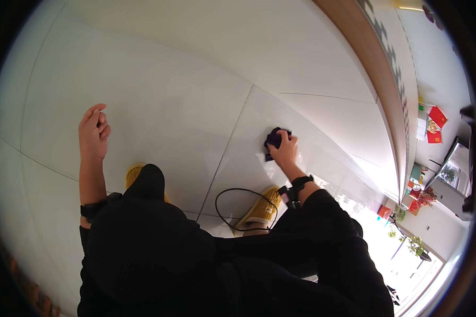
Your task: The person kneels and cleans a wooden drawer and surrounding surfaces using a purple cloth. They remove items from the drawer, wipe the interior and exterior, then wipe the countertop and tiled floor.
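Observation:
My right hand (285,150) grips a dark, bunched cloth (274,137), which lies against the pale tiled floor (174,119) close to the foot of a white panel. At the left, my left hand (94,125) hangs in front of the floor with its fingers curled; a small dark spot shows between them, and what it is cannot be told. A black strap with a device (294,192) sits on my right forearm, and another black strap (99,205) is round the left one. A thin black cable (238,189) loops beside my right leg.
My yellow shoes (265,206) stand on the tiles. A long white panel (341,99) with a brown wooden top edge (365,59) curves along the right. Beyond it are small red flags (437,117), a monitor (454,166) and potted plants (415,245) near bright glass.

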{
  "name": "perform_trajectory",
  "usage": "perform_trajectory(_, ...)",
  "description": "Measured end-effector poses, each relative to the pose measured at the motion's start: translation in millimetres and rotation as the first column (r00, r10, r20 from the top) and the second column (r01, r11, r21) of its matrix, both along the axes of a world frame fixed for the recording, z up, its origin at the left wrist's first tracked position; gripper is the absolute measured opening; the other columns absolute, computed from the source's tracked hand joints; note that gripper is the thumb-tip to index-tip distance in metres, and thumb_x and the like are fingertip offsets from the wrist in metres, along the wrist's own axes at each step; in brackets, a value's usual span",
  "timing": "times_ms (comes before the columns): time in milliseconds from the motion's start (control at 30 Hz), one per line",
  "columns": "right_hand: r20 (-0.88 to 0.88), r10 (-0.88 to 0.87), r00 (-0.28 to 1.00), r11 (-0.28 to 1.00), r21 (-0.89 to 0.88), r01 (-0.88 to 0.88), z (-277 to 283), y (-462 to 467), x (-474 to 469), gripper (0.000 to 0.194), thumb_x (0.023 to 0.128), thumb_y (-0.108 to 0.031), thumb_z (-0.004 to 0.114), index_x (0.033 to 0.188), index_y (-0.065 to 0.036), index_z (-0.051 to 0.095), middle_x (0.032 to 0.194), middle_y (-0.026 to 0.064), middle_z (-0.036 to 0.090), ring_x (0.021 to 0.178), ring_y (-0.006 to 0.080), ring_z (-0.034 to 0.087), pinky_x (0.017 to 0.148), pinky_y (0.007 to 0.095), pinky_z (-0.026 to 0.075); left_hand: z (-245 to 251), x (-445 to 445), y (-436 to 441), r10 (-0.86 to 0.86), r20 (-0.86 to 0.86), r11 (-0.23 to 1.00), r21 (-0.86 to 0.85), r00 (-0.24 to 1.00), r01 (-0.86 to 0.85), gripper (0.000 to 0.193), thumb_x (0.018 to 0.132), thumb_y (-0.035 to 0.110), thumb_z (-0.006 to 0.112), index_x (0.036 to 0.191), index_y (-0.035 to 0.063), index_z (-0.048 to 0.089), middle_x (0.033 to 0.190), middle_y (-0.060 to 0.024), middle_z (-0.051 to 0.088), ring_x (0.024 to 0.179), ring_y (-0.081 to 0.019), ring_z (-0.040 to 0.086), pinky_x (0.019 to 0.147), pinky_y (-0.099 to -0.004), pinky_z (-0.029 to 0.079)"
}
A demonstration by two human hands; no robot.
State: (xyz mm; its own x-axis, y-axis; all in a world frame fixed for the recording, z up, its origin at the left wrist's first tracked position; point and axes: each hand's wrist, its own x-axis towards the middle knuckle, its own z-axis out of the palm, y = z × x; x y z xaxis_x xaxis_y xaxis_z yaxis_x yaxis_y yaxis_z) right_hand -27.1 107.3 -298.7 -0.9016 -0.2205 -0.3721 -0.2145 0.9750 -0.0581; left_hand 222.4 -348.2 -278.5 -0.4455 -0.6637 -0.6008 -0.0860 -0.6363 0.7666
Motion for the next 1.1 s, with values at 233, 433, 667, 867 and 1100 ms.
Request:
perform_trajectory(233,0.131,-0.145,0.981,0.945,-0.275,0.177,-6.9,-65.2,96.7,0.049,0.068,-0.018,0.071,0.115,-0.018,0.059,0.117,0.0200,0.046,0.099,0.0395,0.057,0.089,0.0456,0.050,1.8,-1.1,3.3,-0.007,0.021,1.000,0.012,1.000,0.007,0.019,0.101,0.012,0.043,0.107,0.0003,0.057,0.072,0.0014,0.045,0.054,-0.0046,0.032,0.047,-0.0202,0.028)
perform_trajectory(433,0.770,-0.145,0.621,0.300,-0.564,0.769,14.2,-138.8,71.1,0.055,0.075,-0.014,0.074,0.123,-0.005,0.048,0.101,0.0099,0.060,0.087,0.0207,0.060,0.076,0.0320,0.052,2.1,7.1,-4.0,0.010,0.012,1.000,0.006,1.000,-0.010,0.020,0.102,0.012,0.042,0.107,0.0006,0.058,0.071,0.0015,0.046,0.053,-0.0046,0.032,0.047,-0.0206,0.029)
perform_trajectory(667,0.851,-0.483,0.205,-0.104,-0.289,0.952,14.7,40.1,-9.0,0.050,0.074,-0.027,0.076,0.118,-0.014,0.056,0.107,0.0085,0.059,0.094,0.0234,0.058,0.071,0.0357,0.053,-13.3,14.6,-9.7,0.045,0.032,0.998,0.030,0.998,-0.046,0.020,0.101,0.012,0.043,0.107,0.0005,0.058,0.071,0.0016,0.046,0.053,-0.0049,0.033,0.047,-0.0206,0.029)
perform_trajectory(867,0.338,-0.766,0.547,0.502,-0.219,0.837,-3.1,5.2,46.7,0.040,0.078,-0.034,0.071,0.102,-0.007,0.057,0.102,0.0113,0.060,0.089,0.0223,0.060,0.056,0.0387,0.053,-7.2,12.3,-2.5,0.049,0.023,0.998,0.038,0.999,-0.050,0.018,0.100,0.013,0.046,0.105,0.0013,0.059,0.070,0.0015,0.046,0.053,-0.0046,0.033,0.046,-0.0200,0.028)
perform_trajectory(1100,0.317,0.444,0.838,0.886,-0.298,-0.356,-5.7,-121.6,92.7,0.052,0.073,-0.027,0.073,0.116,-0.006,0.051,0.112,0.0206,0.049,0.091,0.0412,0.058,0.075,0.0492,0.050,-6.7,5.9,0.0,0.058,0.094,0.998,-0.023,0.994,-0.056,0.017,0.099,0.017,0.049,0.098,0.0049,0.061,0.065,0.0037,0.045,0.050,-0.0047,0.038,0.045,-0.0205,0.033)
